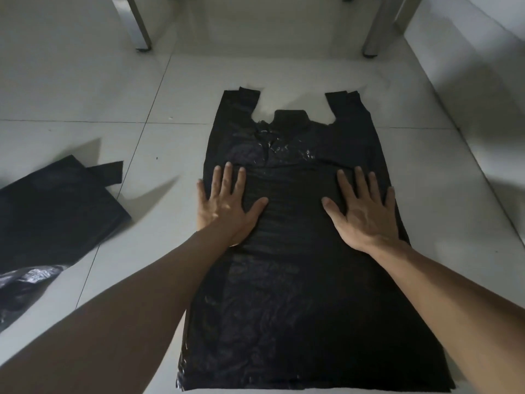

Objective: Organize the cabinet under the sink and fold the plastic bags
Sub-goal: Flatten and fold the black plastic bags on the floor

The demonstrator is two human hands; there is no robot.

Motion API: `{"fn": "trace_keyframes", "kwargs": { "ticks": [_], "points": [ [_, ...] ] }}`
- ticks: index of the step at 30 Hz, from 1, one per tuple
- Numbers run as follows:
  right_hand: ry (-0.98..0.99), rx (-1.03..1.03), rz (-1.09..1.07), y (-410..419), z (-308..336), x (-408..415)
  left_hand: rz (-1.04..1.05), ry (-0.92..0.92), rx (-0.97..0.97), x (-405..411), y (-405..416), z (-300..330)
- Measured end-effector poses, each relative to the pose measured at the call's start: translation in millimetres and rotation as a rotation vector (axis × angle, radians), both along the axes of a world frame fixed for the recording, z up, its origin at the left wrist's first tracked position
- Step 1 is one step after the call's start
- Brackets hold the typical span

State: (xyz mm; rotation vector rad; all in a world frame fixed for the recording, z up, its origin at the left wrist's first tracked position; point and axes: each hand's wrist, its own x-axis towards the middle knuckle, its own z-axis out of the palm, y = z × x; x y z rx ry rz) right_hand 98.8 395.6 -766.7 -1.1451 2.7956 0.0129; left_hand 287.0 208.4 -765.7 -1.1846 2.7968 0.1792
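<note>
**Q:** Head cam question, what stage of the folding is this?

**A:** Biggest thing first: white tiled floor (85, 89), and laid out flat on it is a black plastic bag (298, 294), handles pointing away from the person toward two metal legs (142, 27) at the far end. Off to the left of that bag there's a second black bag (54, 211), and nearer than it something crinkly and shiny, can't tell what. Both hands are on the middle of the flat bag: left hand (227, 206) by its left edge, right hand (366, 211) by its right edge. Fingers spread and straight, palms down, nothing grasped, just pressing.

**Q:** So smoothing?

**A:** Looks like it to me, flattening out air and wrinkles before the first fold. Next I'd guess one long side gets pinched and brought over the middle, keeping the edges lined up. Thin plastic slides, so one palm should probably pin it.
</note>
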Motion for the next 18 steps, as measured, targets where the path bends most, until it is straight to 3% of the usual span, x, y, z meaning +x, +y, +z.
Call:
{"fn": "trace_keyframes", "kwargs": {
  "ticks": [2,7,10,13,18],
  "points": [
    [0.005,0.006,-0.004,-1,0,0,0.014,0.022,-0.02,-7,-1,7],
    [0.006,0.03,0.001,-2,-2,-2,-0.332,0.028,-0.082,-27,-5,10],
    [-0.005,0.051,0.005,-2,0,-1,-0.092,-0.003,0.007,-24,-23,1],
    [-0.005,0.062,-0.035,-14,14,3,-0.057,0.008,-0.025,-22,-25,-2],
    [0.045,-0.119,0.292,-74,32,11,-0.047,0.028,-0.041,-23,-22,-3]
  ]
}}
